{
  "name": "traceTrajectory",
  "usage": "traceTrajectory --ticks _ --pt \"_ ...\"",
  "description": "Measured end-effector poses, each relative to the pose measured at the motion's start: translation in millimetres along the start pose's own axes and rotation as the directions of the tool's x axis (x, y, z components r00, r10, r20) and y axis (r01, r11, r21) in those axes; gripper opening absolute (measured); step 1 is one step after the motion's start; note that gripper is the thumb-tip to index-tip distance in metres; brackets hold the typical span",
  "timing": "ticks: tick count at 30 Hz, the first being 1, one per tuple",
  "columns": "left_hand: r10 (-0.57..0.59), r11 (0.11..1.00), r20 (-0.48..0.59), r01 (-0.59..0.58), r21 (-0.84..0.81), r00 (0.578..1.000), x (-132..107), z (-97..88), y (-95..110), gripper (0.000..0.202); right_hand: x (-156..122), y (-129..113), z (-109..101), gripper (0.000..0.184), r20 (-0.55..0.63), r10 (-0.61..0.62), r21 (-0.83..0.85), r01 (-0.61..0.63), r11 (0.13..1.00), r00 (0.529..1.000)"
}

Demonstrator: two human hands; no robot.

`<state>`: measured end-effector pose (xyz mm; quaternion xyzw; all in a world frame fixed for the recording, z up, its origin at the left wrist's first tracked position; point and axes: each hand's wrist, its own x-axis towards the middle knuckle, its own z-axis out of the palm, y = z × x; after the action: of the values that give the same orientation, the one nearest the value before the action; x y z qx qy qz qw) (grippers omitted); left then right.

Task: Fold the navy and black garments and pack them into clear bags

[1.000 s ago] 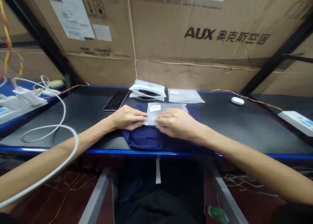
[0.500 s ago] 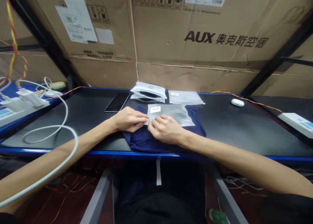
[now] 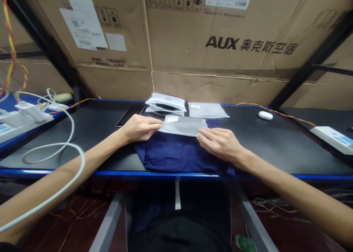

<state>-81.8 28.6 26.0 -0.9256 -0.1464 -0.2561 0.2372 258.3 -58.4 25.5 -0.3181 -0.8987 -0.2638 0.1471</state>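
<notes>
A frosted plastic pouch (image 3: 183,125) with a white barcode sticker is stretched between my two hands, over a dark blue cloth (image 3: 176,154) on the black tabletop. My left hand (image 3: 142,128) pinches the pouch's left end. At its near right corner, my right hand (image 3: 219,142) has its fingers closed on the edge. Just behind lies a small pile of white pouches (image 3: 167,103) with something dark showing inside. To the right of that pile a second frosted pouch (image 3: 208,110) lies flat, with a sticker on it.
A dark phone (image 3: 129,115) lies behind my left wrist. A white earbud case (image 3: 265,115) and a power strip (image 3: 335,139) are on the right. At left, a white cable (image 3: 74,149) loops over my forearm. Large cardboard boxes (image 3: 176,42) stand behind the table.
My right hand has moved right, from the pouch's left part to its right corner. The pouch's near edge has come up off the cloth a little, and more blue cloth shows.
</notes>
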Motion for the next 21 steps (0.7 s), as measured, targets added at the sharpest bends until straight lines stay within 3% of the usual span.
traceTrajectory --ticks 7,11,14,17,19,21 --pt "-0.071 0.996 0.076 0.066 0.058 0.995 -2 -1.6 -6 0.026 -24 20 -3 0.029 0.011 0.138 0.091 -0.139 0.986 0.99" --pt "-0.129 0.989 0.113 0.12 0.08 0.985 -1 0.8 -6 0.027 -27 22 2 0.026 -0.024 0.153 0.071 -0.151 0.986 0.988" --pt "-0.198 0.979 0.077 0.193 0.068 0.977 2 -0.6 -6 0.025 -27 22 6 0.025 -0.095 0.106 0.031 -0.104 0.994 0.99" --pt "-0.255 0.964 0.011 0.255 -0.071 0.967 9 -8.1 1 0.018 -27 21 9 0.024 -0.157 0.073 -0.007 -0.075 0.997 0.985" --pt "-0.219 0.96 -0.03 0.21 -0.184 0.975 16 -14.2 10 0.017 -27 20 10 0.025 -0.172 0.066 -0.026 -0.071 0.997 0.983" --pt "-0.113 0.965 -0.041 0.099 -0.244 0.993 25 -18.2 24 0.015 -26 20 11 0.026 -0.189 0.052 -0.047 -0.062 0.997 0.981"
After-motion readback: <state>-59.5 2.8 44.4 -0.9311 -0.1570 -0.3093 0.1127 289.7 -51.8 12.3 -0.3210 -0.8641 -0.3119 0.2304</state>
